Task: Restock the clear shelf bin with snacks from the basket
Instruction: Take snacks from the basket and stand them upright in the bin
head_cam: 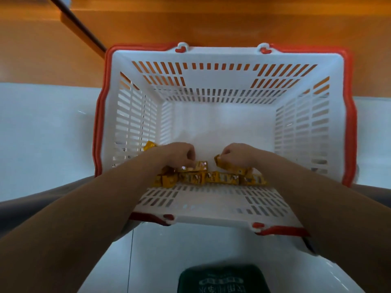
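orange wooden panel up top, a dark bar slanting across it; dark green printed object at bottom.

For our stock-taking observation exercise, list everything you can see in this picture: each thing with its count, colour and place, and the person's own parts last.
Shopping basket: one, white with red rim and handles, centre of view.
Snack packets: several, exact count unclear, yellow-orange, along the near side of the basket's bottom.
Floor: one, pale, around the basket.
Wooden surface: one, orange-brown, across the top, behind the basket.
Dark bar: one, black, slanting at upper left.
Dark green object: one, pale print on it, bottom edge; what it is unclear.
Left hand: one, inside the basket, fingers curled on a packet.
Right hand: one, inside the basket, gripping a packet.
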`<state>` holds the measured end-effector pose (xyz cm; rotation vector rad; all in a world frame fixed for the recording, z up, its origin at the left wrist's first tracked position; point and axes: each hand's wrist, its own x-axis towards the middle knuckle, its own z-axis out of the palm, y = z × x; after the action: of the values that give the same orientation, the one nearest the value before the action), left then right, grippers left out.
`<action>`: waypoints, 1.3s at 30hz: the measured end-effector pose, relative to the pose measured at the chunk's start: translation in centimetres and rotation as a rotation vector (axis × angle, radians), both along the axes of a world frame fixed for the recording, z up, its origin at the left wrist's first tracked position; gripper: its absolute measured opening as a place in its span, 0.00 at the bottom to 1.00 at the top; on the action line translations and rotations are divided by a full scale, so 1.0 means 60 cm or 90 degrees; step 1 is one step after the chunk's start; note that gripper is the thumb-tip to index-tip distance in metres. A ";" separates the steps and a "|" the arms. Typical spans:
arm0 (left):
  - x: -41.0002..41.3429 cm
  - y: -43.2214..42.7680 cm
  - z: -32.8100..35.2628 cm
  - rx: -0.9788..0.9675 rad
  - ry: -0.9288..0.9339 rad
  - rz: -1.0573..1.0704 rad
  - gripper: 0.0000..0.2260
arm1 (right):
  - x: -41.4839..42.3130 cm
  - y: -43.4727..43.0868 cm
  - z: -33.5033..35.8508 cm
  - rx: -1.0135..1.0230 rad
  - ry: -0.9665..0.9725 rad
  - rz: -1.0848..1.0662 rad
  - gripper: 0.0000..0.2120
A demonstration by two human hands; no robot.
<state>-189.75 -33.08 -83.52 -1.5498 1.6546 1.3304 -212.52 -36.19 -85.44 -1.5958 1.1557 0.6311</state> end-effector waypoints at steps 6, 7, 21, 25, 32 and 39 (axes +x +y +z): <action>-0.018 0.011 0.018 0.162 0.016 0.056 0.28 | -0.004 0.010 0.023 0.130 -0.013 0.029 0.21; -0.022 0.009 0.021 0.182 0.022 0.052 0.33 | -0.006 0.014 0.023 0.140 -0.020 0.019 0.21; -0.025 0.021 0.015 0.044 0.031 0.119 0.31 | -0.030 0.009 0.009 0.050 -0.031 -0.039 0.29; -0.011 0.015 0.014 -0.058 0.025 0.322 0.25 | -0.033 -0.006 0.018 -0.028 -0.061 -0.229 0.27; -0.061 -0.016 0.078 -0.139 0.117 0.721 0.20 | 0.005 -0.038 0.095 0.070 -0.211 -0.701 0.23; -0.095 -0.039 0.215 -0.075 0.379 0.876 0.07 | 0.028 -0.043 0.230 0.059 -0.388 -0.829 0.17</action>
<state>-195.45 -35.41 -70.61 -2.7053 0.7301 2.5437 -210.86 -38.80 -71.61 -0.5859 1.3411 -0.6058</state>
